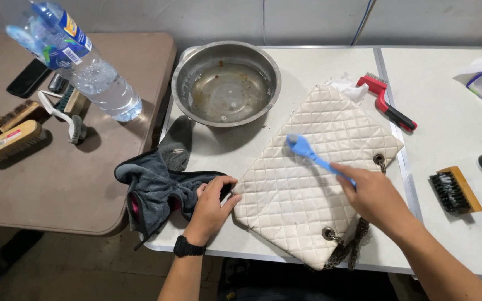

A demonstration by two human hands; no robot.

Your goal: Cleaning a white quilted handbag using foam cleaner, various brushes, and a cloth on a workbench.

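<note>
**Brush working on a quilted bag, with water close by**

The right hand (372,195) is gripping the handle of a blue brush (308,151), fingers closed around it, and is holding the bristle head down on the upper middle of a cream quilted bag (302,189). The left hand (210,206) is lying at the bag's left corner, fingers curled and pressing the edge down, partly over a grey cloth (157,187).

The bag is lying flat and slanted on the white desk (453,139), its chain strap (350,248) hanging over the near edge.

Risks, as I judge them:
- The left hand is pinning only 1 corner, so a hard stroke could be sliding or twisting the bag toward the near edge, where the chain's weight is already pulling.
- Heavy pressure from stiff bristles could be scuffing the quilted surface or fraying its stitching.
- The steel bowl (225,83) is sitting just beyond the bag; a long stroke away from the body could be knocking its rim.
- A water bottle (79,61) is standing on the neighbouring brown desk (57,184), well apart.

1 red-handled wire brush (386,103) and 1 wooden brush (456,190) are lying to the right, clear of the stroke.
</note>
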